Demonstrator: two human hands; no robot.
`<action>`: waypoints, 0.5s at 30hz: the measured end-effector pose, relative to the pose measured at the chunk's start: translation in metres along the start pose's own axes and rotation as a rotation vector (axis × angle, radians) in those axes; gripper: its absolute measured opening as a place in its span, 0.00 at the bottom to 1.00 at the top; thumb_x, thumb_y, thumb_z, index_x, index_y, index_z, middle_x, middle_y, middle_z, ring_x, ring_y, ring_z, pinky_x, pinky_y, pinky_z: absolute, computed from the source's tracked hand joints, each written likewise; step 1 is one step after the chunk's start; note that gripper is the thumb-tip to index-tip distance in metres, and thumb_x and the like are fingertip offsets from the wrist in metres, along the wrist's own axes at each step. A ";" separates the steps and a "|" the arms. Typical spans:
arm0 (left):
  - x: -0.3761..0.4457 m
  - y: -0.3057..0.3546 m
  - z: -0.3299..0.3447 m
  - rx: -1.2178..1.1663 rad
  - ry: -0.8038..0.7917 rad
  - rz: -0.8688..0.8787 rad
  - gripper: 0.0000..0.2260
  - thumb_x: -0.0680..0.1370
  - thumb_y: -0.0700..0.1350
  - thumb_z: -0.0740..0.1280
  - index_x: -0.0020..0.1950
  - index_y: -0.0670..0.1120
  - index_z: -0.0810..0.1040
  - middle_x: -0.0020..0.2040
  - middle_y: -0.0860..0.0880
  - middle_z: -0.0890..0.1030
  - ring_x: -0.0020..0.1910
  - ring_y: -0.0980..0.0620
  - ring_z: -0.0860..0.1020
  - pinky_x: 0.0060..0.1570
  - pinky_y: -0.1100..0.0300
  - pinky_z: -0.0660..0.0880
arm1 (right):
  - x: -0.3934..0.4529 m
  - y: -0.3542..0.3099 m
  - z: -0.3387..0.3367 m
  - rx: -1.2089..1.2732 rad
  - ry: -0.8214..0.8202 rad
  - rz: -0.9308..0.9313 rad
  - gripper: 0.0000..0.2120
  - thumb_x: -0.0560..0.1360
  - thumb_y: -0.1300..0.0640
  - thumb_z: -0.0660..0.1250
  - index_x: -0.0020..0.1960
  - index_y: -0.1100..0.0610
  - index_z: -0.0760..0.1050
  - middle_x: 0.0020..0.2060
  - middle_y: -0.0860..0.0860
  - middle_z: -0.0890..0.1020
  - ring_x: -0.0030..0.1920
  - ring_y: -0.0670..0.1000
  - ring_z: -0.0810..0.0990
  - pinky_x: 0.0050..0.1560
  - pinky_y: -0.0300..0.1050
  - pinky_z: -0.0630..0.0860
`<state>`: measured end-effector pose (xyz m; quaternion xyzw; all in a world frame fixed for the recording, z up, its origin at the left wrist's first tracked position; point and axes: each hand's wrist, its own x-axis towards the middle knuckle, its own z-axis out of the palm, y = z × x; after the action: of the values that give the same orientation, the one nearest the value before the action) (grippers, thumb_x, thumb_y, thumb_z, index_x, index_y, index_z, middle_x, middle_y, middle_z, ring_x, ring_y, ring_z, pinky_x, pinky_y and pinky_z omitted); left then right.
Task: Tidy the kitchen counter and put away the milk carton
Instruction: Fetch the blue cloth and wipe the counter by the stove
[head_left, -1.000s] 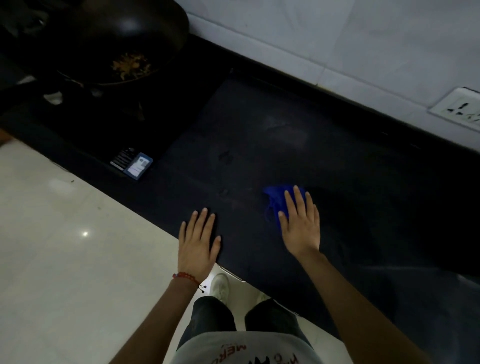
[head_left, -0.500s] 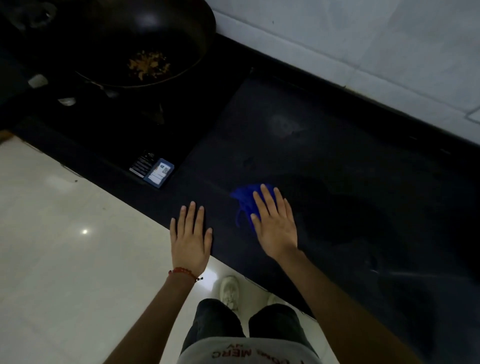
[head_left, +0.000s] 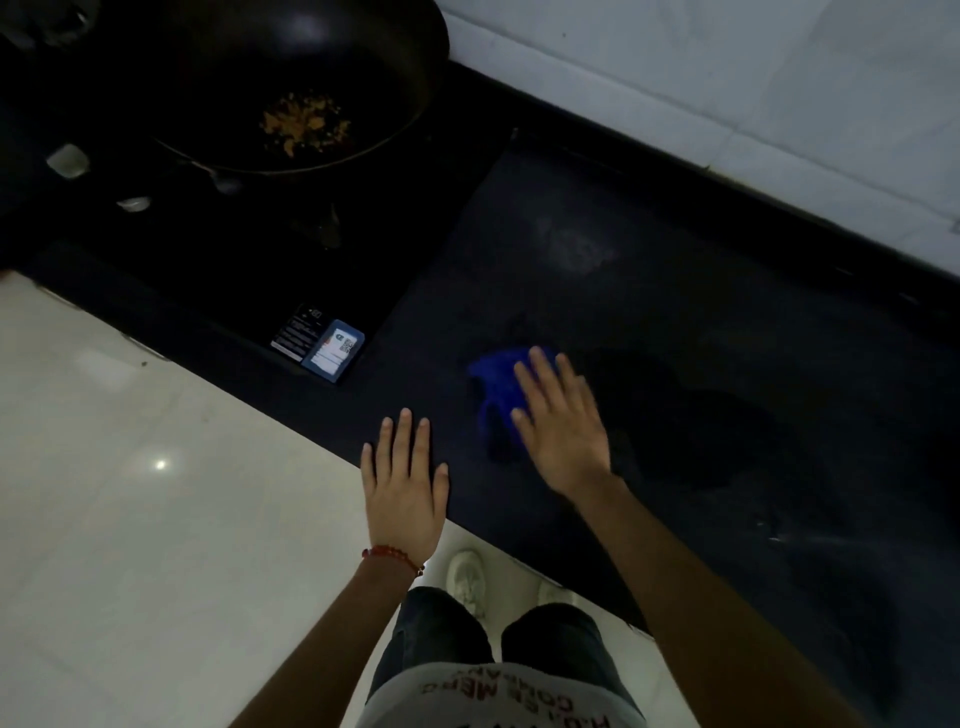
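Right hand (head_left: 563, 431) flat, fingers straight, pressing blue cloth (head_left: 493, 382) onto dark tabletop (head_left: 675, 322). Left hand (head_left: 405, 480) flat, released, resting at tabletop edge. Cloth soft, light, bunches easily; palm pressure suits. Milk carton not visible.

A long dark counter (head_left: 675, 322) runs along a white tiled wall (head_left: 727, 78), a shiny pale floor (head_left: 130, 519) with one small bright spot of light lies beside it, and the room looks dim.
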<state>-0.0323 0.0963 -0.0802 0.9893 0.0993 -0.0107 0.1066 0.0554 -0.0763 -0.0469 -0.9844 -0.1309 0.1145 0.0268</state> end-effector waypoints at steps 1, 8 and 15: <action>0.000 0.000 0.000 -0.002 0.001 -0.005 0.23 0.77 0.52 0.51 0.69 0.44 0.66 0.70 0.42 0.71 0.70 0.46 0.59 0.68 0.49 0.52 | 0.010 0.006 -0.008 0.021 -0.011 0.049 0.26 0.78 0.46 0.47 0.74 0.53 0.54 0.76 0.52 0.57 0.75 0.58 0.56 0.72 0.54 0.59; -0.001 0.001 -0.001 -0.007 -0.006 0.002 0.23 0.76 0.51 0.52 0.69 0.43 0.66 0.70 0.41 0.70 0.70 0.45 0.59 0.68 0.48 0.53 | -0.031 -0.005 0.008 -0.009 -0.028 -0.028 0.26 0.76 0.47 0.49 0.72 0.53 0.61 0.72 0.52 0.67 0.71 0.58 0.66 0.66 0.56 0.67; -0.018 0.022 -0.008 -0.058 -0.031 0.060 0.26 0.79 0.57 0.44 0.70 0.43 0.63 0.71 0.40 0.67 0.72 0.46 0.57 0.71 0.48 0.51 | -0.040 0.095 -0.004 0.096 -0.006 0.324 0.25 0.80 0.48 0.48 0.75 0.52 0.49 0.76 0.49 0.46 0.76 0.57 0.48 0.75 0.55 0.51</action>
<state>-0.0456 0.0734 -0.0667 0.9880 0.0683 -0.0201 0.1372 0.0425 -0.1787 -0.0426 -0.9898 0.0353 0.1266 0.0545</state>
